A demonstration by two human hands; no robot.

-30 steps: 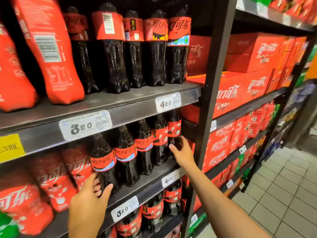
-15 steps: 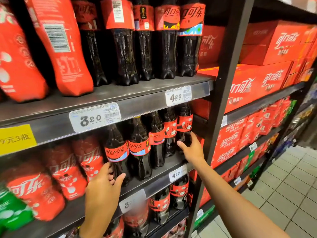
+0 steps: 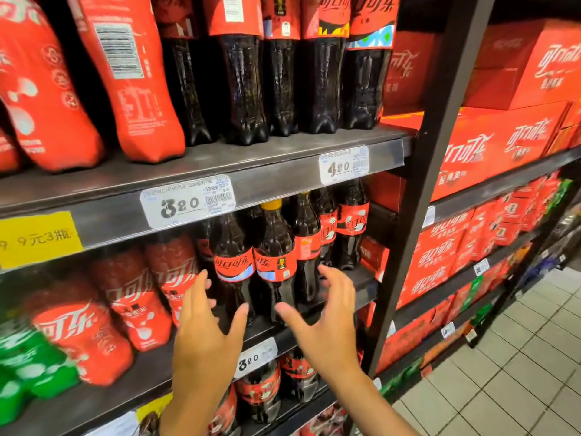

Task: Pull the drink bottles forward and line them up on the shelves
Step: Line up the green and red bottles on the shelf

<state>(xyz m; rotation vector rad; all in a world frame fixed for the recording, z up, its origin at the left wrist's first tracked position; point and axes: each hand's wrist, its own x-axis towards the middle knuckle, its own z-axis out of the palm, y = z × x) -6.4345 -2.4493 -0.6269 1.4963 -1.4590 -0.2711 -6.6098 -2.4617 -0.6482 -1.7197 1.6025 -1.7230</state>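
Observation:
On the middle shelf (image 3: 361,287) stands a row of dark cola bottles with red labels. The two front ones are a plain-capped bottle (image 3: 232,262) and a yellow-capped bottle (image 3: 276,262); behind them stand more bottles (image 3: 352,228) toward the right post. My left hand (image 3: 204,335) is spread open just left of and below the front bottle, thumb near its base. My right hand (image 3: 327,322) is spread open to the right of the yellow-capped bottle. Neither hand grips a bottle. Fully red-wrapped bottles (image 3: 169,278) stand left of the row.
The upper shelf (image 3: 283,155) carries tall dark bottles and red-wrapped bottles. A black upright post (image 3: 418,190) bounds the bay on the right, with red drink cartons (image 3: 490,146) stacked beyond it. Green bottles (image 3: 28,366) sit at far left. Tiled floor (image 3: 518,372) lies lower right.
My right hand left the far-right bottles by the post and moved left to the front bottles. My left hand let go of the front bottle's base and opened. The view moved closer.

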